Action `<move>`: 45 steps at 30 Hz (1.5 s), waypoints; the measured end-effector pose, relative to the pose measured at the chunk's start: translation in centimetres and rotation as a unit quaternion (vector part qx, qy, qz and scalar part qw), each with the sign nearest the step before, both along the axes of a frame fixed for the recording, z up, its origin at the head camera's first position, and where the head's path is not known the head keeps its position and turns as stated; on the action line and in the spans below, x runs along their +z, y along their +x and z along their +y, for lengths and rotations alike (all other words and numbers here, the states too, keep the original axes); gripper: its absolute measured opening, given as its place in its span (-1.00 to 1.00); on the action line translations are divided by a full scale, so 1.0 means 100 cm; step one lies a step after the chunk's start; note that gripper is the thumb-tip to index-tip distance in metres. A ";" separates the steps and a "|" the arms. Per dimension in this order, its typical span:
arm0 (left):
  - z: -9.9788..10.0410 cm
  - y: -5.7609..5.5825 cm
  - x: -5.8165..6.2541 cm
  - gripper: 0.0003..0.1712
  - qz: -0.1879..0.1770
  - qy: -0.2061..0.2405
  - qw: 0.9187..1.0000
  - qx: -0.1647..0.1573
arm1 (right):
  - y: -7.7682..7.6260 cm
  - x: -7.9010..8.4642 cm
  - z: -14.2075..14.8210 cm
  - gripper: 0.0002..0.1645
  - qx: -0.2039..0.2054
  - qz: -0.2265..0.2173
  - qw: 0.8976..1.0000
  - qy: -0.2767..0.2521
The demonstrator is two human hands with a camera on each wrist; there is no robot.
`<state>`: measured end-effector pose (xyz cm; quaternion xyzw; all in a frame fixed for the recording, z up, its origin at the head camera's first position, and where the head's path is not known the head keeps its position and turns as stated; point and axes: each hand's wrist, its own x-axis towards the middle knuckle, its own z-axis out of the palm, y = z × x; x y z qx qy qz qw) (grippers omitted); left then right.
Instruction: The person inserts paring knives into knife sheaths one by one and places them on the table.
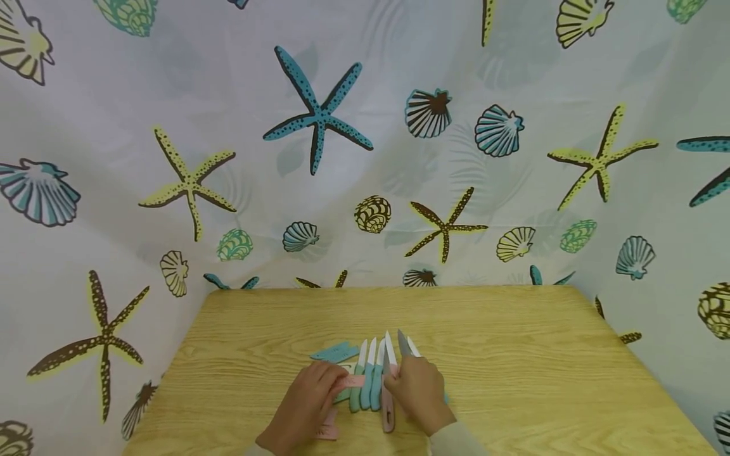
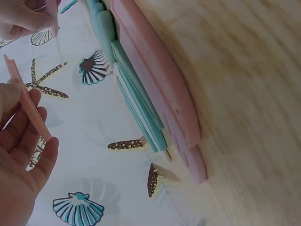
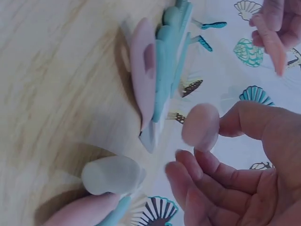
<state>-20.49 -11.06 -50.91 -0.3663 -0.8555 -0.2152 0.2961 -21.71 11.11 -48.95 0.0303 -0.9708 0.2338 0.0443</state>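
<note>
My left hand (image 1: 308, 396) pinches a pink blade sheath (image 2: 30, 103) between thumb and fingers, over the left side of a row of knives. In my right hand (image 1: 419, 387) is a small knife, its pink handle (image 3: 202, 127) seen end-on in the right wrist view and its white blade (image 1: 390, 347) pointing away from me. Below both hands lie green- and blue-handled knives (image 1: 367, 386) side by side, blades pointing away. A mauve-handled knife (image 1: 388, 408) with a grey blade lies just right of them. More knives are partly hidden under my right hand.
A blue sheath (image 1: 334, 351) lies beyond my left hand, and pink sheaths (image 1: 327, 432) lie nearer me, partly covered by it. Right of the mauve knife, a pale grey handle (image 3: 110, 174) shows. The wooden table (image 1: 542, 354) ends at a shell-patterned cloth (image 1: 342, 190).
</note>
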 end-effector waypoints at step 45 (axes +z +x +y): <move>-0.007 0.001 0.002 -0.78 -0.029 -0.015 0.999 -0.013 | 0.044 0.003 0.039 -0.93 0.261 0.051 0.963 -0.032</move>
